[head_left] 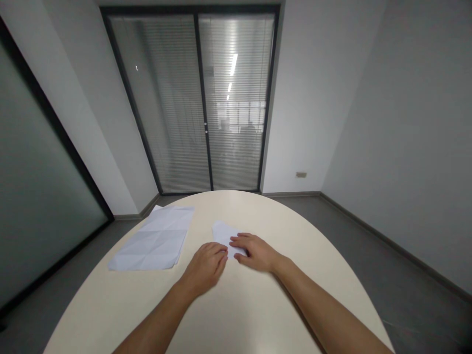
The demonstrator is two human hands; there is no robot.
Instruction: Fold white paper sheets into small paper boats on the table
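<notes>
With the left hand (207, 268) curled, fingers together and bent, thumb close beneath the forefinger, touched the near left edge of a small piece of white paper (223, 230). Could not tell a pinch from a plain touch at those fingertips. With the right hand (256, 253) open and palm down, rested on the right part of the same paper, covering much of it. Held the right thumb apart from the forefinger, with a strip of paper showing in the gap. Had the paper flat near the middle of the round cream table (230, 319), its far left corner uncovered. Had larger white sheets (157, 241), overlapping and crossed by creases, near the table's left rim, well apart from the small piece. Faced, past the far rim, dark-framed glass doors (201, 73) with horizontal blinds (232, 164); saw a small wall plate (301, 174) low to the right.
</notes>
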